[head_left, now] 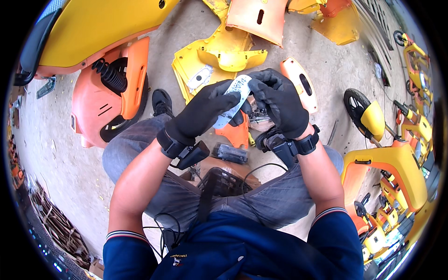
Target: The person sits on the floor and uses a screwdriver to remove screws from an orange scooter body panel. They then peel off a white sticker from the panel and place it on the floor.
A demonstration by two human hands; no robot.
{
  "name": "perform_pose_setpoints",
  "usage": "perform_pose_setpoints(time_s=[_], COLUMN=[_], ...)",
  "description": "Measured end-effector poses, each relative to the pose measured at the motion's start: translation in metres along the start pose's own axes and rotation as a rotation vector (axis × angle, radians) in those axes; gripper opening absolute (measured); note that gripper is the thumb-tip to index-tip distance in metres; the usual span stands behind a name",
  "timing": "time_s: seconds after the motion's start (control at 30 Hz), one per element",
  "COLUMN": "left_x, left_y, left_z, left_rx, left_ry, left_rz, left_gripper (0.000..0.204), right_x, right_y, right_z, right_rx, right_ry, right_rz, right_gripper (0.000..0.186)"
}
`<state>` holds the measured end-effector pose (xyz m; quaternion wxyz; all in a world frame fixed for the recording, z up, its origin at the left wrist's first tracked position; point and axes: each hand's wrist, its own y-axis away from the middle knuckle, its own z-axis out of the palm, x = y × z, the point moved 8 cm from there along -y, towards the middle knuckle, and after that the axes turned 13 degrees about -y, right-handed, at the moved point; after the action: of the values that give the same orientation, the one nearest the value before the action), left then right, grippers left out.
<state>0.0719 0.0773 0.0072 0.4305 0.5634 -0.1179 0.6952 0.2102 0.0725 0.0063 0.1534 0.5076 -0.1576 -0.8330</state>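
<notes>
A flat, pale blue-white oval piece with dark speckled markings [240,87] is held up in front of me, between both hands. My left hand [201,109], in a black glove, is closed on its left side with the thumb across its face. My right hand [283,103], also gloved in black, has its fingers pinched at the upper right edge of the piece. Just beyond lies a yellow plastic panel [184,58] with a white oval patch on it. An orange part [235,134] and small dark bits show below the hands.
A yellow and orange scooter body [109,35] with a coil spring [109,74] stands at left. Orange and yellow shells [258,18] lie ahead, and an orange-rimmed cover [298,84] at right. A black crate [221,182] sits between my legs. More yellow scooters [373,121] stand at right.
</notes>
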Motion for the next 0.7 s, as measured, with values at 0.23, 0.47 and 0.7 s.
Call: perform_pose_setpoints(time_s=[0.23, 0.47, 0.7], left_x=[-0.001, 0.002, -0.008], left_y=[0.001, 0.002, -0.002], left_z=[-0.001, 0.000, -0.020], left_rx=[0.005, 0.004, 0.093], left_ry=[0.057, 0.101, 0.000], left_rz=[-0.032, -0.043, 0.044], left_gripper=[0.028, 0.039, 0.035], right_x=[0.002, 0.001, 0.007], right_y=[-0.001, -0.002, -0.017], right_z=[-0.002, -0.001, -0.039], right_rx=[0.000, -0.034, 0.090], right_ry=[-0.004, -0.077, 0.115], right_rz=[0.006, 0.031, -0.113], right_gripper=[0.023, 0.022, 0.017])
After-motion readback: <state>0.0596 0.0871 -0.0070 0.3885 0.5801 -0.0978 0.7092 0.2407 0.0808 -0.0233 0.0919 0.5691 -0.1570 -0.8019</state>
